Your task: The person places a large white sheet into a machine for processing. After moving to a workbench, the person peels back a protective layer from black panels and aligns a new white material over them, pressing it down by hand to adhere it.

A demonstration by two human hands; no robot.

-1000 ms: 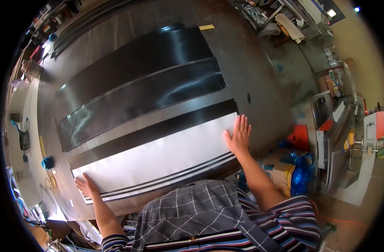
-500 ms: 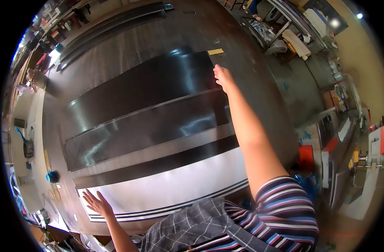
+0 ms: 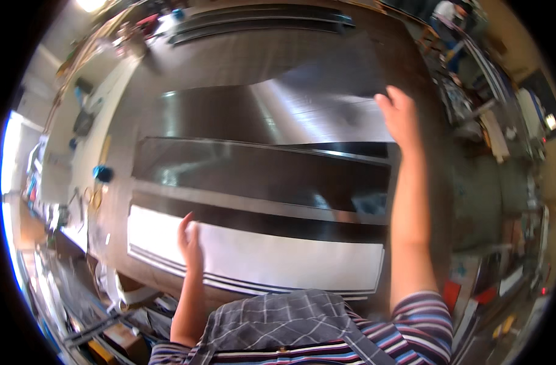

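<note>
My right hand grips the right end of a thin, dark, glossy sheet at the far side of the layout. That end is lifted and bent, with bright reflections running across it. Closer to me lies a second dark strip, flat on the brown table. In front of it are a narrow black strip and a long white panel with dark stripes along its near edge. My left hand hovers above the left part of the white panel, fingers apart and holding nothing.
Long dark folded pieces lie along the table's far edge. On the left are a blue roll, scissors and a pale side counter. A person is at the far right, near racks and stacked material.
The far sheet's right end has been raised and bent by my right hand. My left hand has moved up off the white panel's left end. My view has turned to the left.
</note>
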